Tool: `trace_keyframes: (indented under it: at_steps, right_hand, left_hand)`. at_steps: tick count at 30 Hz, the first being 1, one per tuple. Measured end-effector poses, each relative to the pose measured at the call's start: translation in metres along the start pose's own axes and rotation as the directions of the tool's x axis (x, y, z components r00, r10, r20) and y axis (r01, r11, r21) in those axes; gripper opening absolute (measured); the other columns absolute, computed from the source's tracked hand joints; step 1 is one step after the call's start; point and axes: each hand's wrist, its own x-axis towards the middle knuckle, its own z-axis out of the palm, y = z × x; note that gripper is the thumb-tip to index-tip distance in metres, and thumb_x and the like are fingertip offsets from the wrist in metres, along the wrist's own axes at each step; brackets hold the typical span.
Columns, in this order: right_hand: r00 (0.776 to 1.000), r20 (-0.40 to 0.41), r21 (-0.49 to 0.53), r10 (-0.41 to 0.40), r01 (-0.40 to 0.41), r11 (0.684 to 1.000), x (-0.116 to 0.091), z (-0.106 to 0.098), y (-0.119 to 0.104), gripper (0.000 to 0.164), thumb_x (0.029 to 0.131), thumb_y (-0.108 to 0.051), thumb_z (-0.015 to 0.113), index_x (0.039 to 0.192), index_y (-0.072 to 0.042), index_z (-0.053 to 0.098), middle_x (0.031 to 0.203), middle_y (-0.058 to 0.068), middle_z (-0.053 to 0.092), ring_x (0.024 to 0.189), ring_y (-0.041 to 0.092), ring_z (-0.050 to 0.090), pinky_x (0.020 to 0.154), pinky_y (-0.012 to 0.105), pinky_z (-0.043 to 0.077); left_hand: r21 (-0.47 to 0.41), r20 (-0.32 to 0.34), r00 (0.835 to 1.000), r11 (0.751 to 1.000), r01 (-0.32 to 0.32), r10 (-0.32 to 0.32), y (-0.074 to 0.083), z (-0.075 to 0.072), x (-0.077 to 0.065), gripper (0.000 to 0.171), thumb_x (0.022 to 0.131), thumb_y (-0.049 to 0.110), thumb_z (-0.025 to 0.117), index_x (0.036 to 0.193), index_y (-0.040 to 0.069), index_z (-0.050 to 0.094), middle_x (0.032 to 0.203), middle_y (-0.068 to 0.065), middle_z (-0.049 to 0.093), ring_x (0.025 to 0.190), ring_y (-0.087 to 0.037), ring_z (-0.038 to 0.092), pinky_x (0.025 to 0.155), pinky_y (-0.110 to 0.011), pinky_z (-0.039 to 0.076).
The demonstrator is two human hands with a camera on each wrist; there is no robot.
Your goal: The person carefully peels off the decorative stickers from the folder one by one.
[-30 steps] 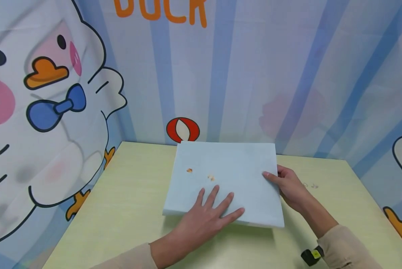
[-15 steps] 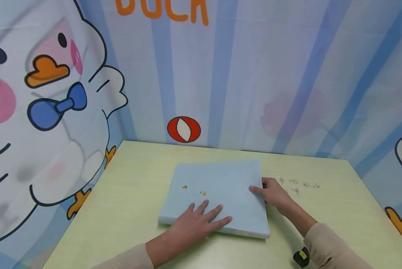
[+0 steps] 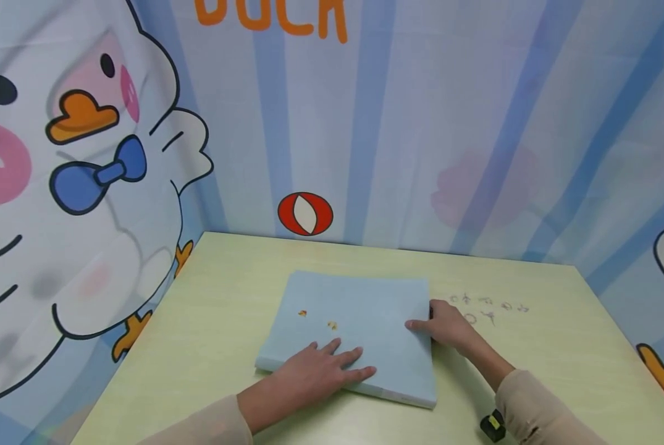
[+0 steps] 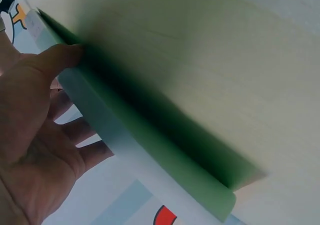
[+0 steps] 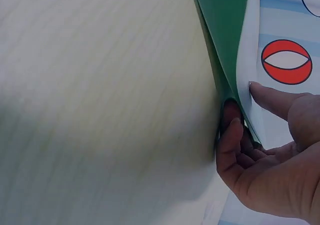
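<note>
A large, flat, light blue book (image 3: 373, 303) lies on the table, with small orange prints on its cover and a thick spine toward the person. My left hand (image 3: 315, 377) grips the spine side, four fingers spread over the cover. The left wrist view shows its thumb (image 4: 70, 55) against the spine, at the edge of the green underside (image 4: 150, 135). At the right edge, my right hand (image 3: 445, 322) pinches the book, thumb on top. Its other fingers are tucked below the edge, where a green layer (image 5: 222, 30) bends away in the right wrist view.
Faint pencil-like marks (image 3: 487, 306) show on the pale table (image 3: 215, 309) right of the book. A duck-print cloth (image 3: 420, 123) hangs behind the table and along its sides. A black device (image 3: 493, 426) sits at the right wrist.
The book has come down from a raised, tilted position onto the table, shifting toward the person and slightly left. Both hands have moved with it, keeping their hold.
</note>
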Motion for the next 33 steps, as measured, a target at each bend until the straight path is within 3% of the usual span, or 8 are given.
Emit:
trace_keyframes:
  at_steps: [5,9,17,21,26,30,33]
  right_hand:
    - [1.0,-0.001,-0.087,-0.017,0.017,0.996,-0.001,0.001,-0.002,0.062,0.091,-0.038,0.083,0.117,0.012,0.059,0.096,0.017,0.066,0.079,0.027,0.06,0.068,0.039,0.051]
    - [1.0,0.003,-0.128,-0.013,0.013,0.992,-0.002,0.001,-0.004,0.055,0.091,-0.038,0.084,0.108,0.008,0.06,0.088,0.013,0.063,0.075,0.025,0.059,0.065,0.037,0.05]
    - [0.998,-0.04,-0.213,-0.049,0.039,0.976,-0.009,0.006,-0.008,0.06,0.09,-0.035,0.085,0.116,0.011,0.057,0.095,0.018,0.066,0.082,0.028,0.061,0.073,0.045,0.055]
    - [0.984,-0.089,-0.348,-0.154,0.115,0.931,-0.024,0.011,-0.018,0.066,0.091,-0.035,0.085,0.126,0.013,0.054,0.106,0.023,0.068,0.088,0.032,0.068,0.078,0.05,0.059]
    - [0.954,-0.057,-0.51,-0.296,0.227,0.83,-0.056,0.023,-0.042,0.063,0.094,-0.046,0.08,0.128,0.004,0.063,0.11,0.018,0.065,0.089,0.029,0.066,0.071,0.047,0.06]
    - [0.927,0.093,-0.503,-0.364,0.359,0.786,-0.085,0.035,-0.065,0.066,0.097,-0.055,0.073,0.133,-0.001,0.066,0.128,0.019,0.065,0.115,0.034,0.065,0.089,0.052,0.06]
    - [0.879,0.25,-0.469,-0.406,0.477,0.743,-0.105,0.041,-0.076,0.073,0.099,-0.061,0.066,0.145,-0.004,0.062,0.147,0.02,0.059,0.129,0.039,0.06,0.099,0.057,0.056]
  left_hand:
    - [-0.048,0.035,0.999,0.999,0.021,-0.019,0.0,-0.003,0.002,0.063,0.107,0.016,0.063,0.159,0.048,0.045,0.16,0.009,0.051,0.138,-0.029,0.058,0.091,-0.045,0.061]
    - [-0.061,0.036,0.999,0.998,0.023,-0.021,0.0,-0.005,0.002,0.061,0.106,0.023,0.067,0.158,0.049,0.047,0.158,0.009,0.052,0.137,-0.029,0.059,0.088,-0.043,0.062]
    - [-0.026,-0.005,1.0,1.0,0.018,-0.018,0.001,-0.005,0.0,0.056,0.104,0.036,0.07,0.156,0.046,0.051,0.157,0.011,0.054,0.133,-0.027,0.063,0.078,-0.037,0.063]
    - [-0.118,-0.009,0.998,0.991,0.059,-0.06,-0.004,-0.009,0.005,0.047,0.107,0.051,0.06,0.152,0.039,0.057,0.151,0.011,0.06,0.13,-0.022,0.065,0.086,-0.04,0.062]
    - [-0.328,0.083,0.977,0.92,0.213,-0.197,-0.038,-0.028,0.02,0.057,0.106,0.06,0.055,0.154,0.03,0.058,0.147,0.003,0.064,0.134,-0.018,0.061,0.105,-0.044,0.054]
    - [-0.347,0.167,0.937,0.871,0.346,-0.306,-0.077,-0.031,0.031,0.059,0.106,0.053,0.06,0.157,0.025,0.054,0.157,-0.005,0.055,0.145,-0.027,0.05,0.116,-0.051,0.045]
    - [-0.335,0.201,0.922,0.861,0.383,-0.332,-0.101,-0.018,0.039,0.06,0.107,0.05,0.058,0.161,0.025,0.049,0.167,-0.007,0.042,0.154,-0.035,0.037,0.121,-0.057,0.036]
